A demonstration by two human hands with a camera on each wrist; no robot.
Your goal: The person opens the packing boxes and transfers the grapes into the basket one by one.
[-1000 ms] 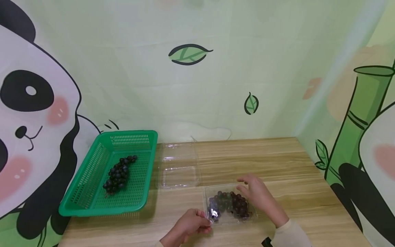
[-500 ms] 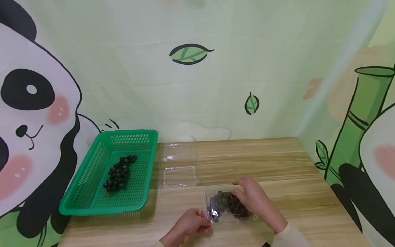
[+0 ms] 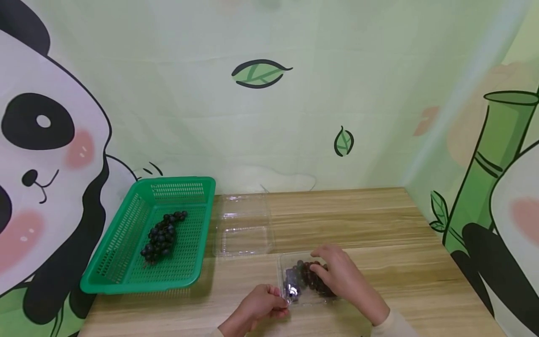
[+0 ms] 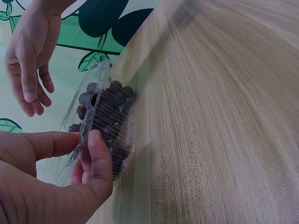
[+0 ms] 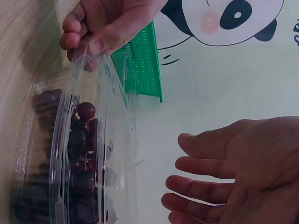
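A transparent plastic clamshell box (image 3: 294, 255) with dark grapes (image 3: 300, 278) inside lies at the front of the table; its lid is down over the fruit. My left hand (image 3: 262, 303) pinches the box's near left corner between thumb and fingers; the left wrist view shows the fingertips (image 4: 99, 144) on the rim. My right hand (image 3: 337, 272) is over the right half of the box. In the right wrist view its fingers (image 5: 201, 186) are spread loosely, apart from the lid (image 5: 119, 154) and holding nothing. In the head view it hides part of the grapes.
A green plastic basket (image 3: 202, 234) stands at the left with a bunch of dark grapes (image 3: 160, 238) in it. Beside it lies another transparent clamshell box (image 3: 245, 241), opened out flat. A printed panda backdrop (image 3: 294, 112) rises behind the wooden table (image 3: 358, 215).
My right hand has moved left across the lid, from the box's right end toward its middle. The left hand has kept its grip on the corner, and the box has stayed in place.
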